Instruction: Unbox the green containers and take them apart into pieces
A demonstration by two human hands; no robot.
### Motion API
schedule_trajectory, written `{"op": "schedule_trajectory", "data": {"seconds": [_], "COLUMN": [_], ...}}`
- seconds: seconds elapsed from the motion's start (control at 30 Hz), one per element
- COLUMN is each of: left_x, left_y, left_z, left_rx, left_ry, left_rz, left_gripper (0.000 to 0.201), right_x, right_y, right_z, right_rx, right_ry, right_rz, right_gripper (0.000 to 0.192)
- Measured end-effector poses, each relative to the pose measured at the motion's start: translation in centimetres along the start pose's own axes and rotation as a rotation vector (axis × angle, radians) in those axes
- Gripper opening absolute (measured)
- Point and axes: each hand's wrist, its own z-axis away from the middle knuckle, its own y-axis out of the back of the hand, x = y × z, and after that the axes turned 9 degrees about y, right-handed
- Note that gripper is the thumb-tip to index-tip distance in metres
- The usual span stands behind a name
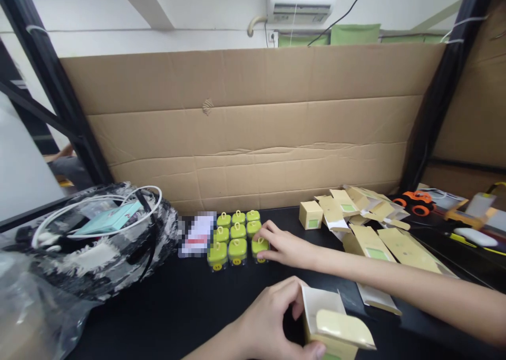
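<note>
At the bottom of the head view, my left hand (272,320) grips a small yellow cardboard box (342,344) whose top flaps stand open. Farther off, my right hand (279,244) has its thumb and fingers around a small clear container with a green lid (260,245), at the front right corner of a group. The other green-lidded containers (237,248) stand in close rows to its left and behind it. Each visible lid carries a small loop on top, and the front ones show a round yellow label with an H.
A closed yellow box (310,215) stands near flattened and open yellow cartons (369,244) on the right. An orange toy truck (416,203) is beyond them. On the left sit a black-and-white fabric basket (118,265) with cables and a clear plastic bag (35,307). A cardboard wall (253,128) closes the back.
</note>
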Motion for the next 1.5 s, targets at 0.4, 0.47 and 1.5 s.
{"op": "schedule_trajectory", "data": {"seconds": [0.4, 0.47, 1.5], "left_x": [-0.3, 0.0, 0.1], "left_y": [-0.4, -0.2, -0.8], "left_z": [-1.2, -1.2, -1.6], "left_rx": [0.218, 0.238, 0.314], "left_ry": [0.321, 0.403, 0.500], "left_rz": [0.808, 0.910, 0.937], "left_gripper": [0.050, 0.044, 0.037], "right_x": [-4.0, -5.1, -5.7], "right_y": [6.7, 6.8, 1.3], "right_z": [4.9, 6.8, 10.2], "right_rx": [0.419, 0.283, 0.006], "right_ry": [0.119, 0.340, 0.618], "right_rz": [0.086, 0.318, 0.868], "right_gripper": [0.026, 0.034, 0.041]}}
